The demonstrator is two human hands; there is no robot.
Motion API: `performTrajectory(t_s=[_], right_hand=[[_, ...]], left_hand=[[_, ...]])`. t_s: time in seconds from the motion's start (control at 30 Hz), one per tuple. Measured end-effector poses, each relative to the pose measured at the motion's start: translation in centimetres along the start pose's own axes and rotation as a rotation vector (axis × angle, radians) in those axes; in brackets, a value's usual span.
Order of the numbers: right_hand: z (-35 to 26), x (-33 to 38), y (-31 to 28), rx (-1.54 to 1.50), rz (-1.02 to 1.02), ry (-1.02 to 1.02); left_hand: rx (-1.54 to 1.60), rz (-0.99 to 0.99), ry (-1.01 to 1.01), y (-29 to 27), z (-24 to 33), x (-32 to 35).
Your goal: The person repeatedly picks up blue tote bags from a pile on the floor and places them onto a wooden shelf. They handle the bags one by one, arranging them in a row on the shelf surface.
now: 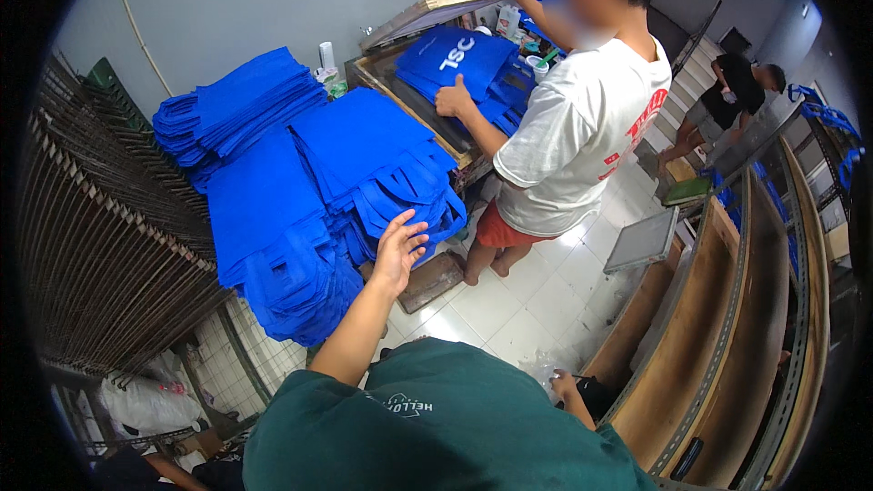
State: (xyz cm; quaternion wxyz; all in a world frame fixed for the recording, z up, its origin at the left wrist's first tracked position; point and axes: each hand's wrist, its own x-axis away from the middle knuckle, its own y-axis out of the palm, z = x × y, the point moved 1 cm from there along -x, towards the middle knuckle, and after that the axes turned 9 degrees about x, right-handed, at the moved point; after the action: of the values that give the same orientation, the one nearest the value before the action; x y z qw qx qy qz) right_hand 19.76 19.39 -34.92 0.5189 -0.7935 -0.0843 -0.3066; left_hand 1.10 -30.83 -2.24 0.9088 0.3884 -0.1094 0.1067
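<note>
My left hand (398, 253) is raised, with its fingers apart and slightly bent and nothing in them. It is in front of the near edge of a stack of blue cloth tote bags (364, 141), whose handles bunch toward me. Another stack of blue bags (264, 209) lies to its left, and a third pile (255, 95) is behind. Low at my right side, my right hand (564, 385) has curled fingers beside a clear, plastic-like thing (544, 375); what it grips is too small to tell.
A person in a white shirt (582, 118) holds up a hinged wooden printing screen (427, 16) over printed blue bags (455, 56). Metal racks (118, 200) stand left; wooden-panelled shelving (691, 309) and a loose frame (641, 241) are right. Another person (727, 100) bends farther back.
</note>
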Motion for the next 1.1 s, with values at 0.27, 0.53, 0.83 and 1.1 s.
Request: performTrajectory(t_s=[0.27, 0.53, 0.83, 1.1], right_hand=[[-0.1, -1.4, -0.6, -0.145, -0.038, 0.076], [0.8, -1.4, 1.2, -0.02, 0.027, -0.032], [1.7, 0.5, 1.8, -0.181, -0.078, 0.159], [5.0, -2.1, 3.6, -0.139, 0.019, -0.021]], left_hand=[[0.187, -0.215, 0.01, 2.5, 3.1, -0.6], [0.251, -0.066, 0.101, 1.4, 5.6, -8.8], [0.433, 0.05, 0.116, -2.9, 8.4, -14.7], [-0.22, 0.335, 0.108, -5.1, 7.1, -23.4]])
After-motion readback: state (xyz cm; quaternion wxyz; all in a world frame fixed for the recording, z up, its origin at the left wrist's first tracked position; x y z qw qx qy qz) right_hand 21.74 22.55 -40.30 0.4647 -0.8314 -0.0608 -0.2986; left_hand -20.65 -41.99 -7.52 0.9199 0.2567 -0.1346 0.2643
